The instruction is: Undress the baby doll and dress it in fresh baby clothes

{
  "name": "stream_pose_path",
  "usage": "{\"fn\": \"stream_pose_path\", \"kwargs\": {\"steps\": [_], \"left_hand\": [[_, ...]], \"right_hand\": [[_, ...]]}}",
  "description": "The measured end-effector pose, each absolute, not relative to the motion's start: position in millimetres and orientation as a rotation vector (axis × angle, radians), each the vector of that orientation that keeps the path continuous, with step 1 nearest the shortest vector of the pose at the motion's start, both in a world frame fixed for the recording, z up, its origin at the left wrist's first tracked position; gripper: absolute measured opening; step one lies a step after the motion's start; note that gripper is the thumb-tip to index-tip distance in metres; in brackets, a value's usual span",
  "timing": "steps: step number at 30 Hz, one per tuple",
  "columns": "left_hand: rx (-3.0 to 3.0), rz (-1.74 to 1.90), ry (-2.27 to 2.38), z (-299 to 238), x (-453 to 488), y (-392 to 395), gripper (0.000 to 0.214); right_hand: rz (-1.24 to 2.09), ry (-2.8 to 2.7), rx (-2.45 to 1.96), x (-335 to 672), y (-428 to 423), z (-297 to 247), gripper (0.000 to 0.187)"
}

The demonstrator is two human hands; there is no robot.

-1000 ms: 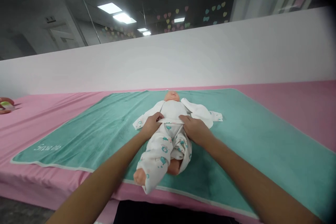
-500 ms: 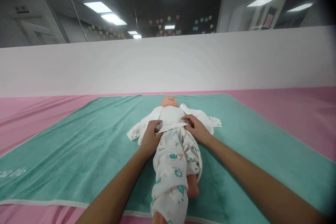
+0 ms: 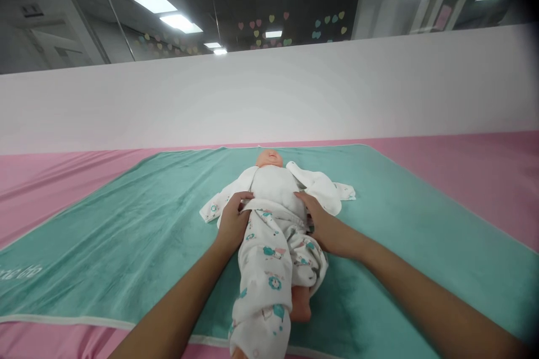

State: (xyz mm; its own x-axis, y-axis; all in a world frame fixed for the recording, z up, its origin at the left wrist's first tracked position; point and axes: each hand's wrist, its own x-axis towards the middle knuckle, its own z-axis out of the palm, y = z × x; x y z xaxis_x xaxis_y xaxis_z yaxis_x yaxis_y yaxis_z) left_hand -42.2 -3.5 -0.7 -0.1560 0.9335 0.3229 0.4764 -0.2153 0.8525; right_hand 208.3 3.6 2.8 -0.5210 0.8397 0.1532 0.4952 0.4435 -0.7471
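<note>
Two hands sit at the waist of a baby doll (image 3: 273,188) lying on its back. The left hand (image 3: 231,224) pinches the waistband (image 3: 256,212) of the printed white trousers (image 3: 265,269) between its fingers; the right hand (image 3: 324,233) lies nearly flat against the doll's hip, its grip hard to make out. White sleeves (image 3: 214,208) spread across a teal towel (image 3: 126,258) on a pink sheet (image 3: 463,179). One bare foot (image 3: 300,305) shows; the other is nearly cut off below.

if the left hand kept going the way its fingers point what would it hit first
Probably the doll's white top, just past the fingertips of the left hand; depth is unclear, so they may already touch.
</note>
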Motion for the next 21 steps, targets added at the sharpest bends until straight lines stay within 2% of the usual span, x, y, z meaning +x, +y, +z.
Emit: {"fn": "stream_pose_path", "kwargs": {"steps": [4,9,14,18,21], "left_hand": [[1.641,1.291,1.646,-0.1,-39.7,-6.5,0.041],[1.622,1.284,1.655,-0.3,-37.7,-7.1,0.041],[1.428,1.268,1.581,-4.7,-34.9,-3.4,0.047],[1.232,1.243,1.393,-2.3,-30.3,-11.8,0.051],[1.216,1.18,1.194,5.2,-27.0,-20.5,0.042]], "right_hand": [[0.658,-2.115,-1.12,202.6,7.1,-0.2,0.069],[0.671,-1.954,-1.044,206.2,25.1,-9.4,0.053],[0.861,-1.595,-1.226,203.9,29.2,-14.5,0.03],[1.2,-1.509,-0.993,195.3,12.6,-11.6,0.03],[1.537,-1.39,-0.779,191.9,2.4,-5.6,0.03]]}}
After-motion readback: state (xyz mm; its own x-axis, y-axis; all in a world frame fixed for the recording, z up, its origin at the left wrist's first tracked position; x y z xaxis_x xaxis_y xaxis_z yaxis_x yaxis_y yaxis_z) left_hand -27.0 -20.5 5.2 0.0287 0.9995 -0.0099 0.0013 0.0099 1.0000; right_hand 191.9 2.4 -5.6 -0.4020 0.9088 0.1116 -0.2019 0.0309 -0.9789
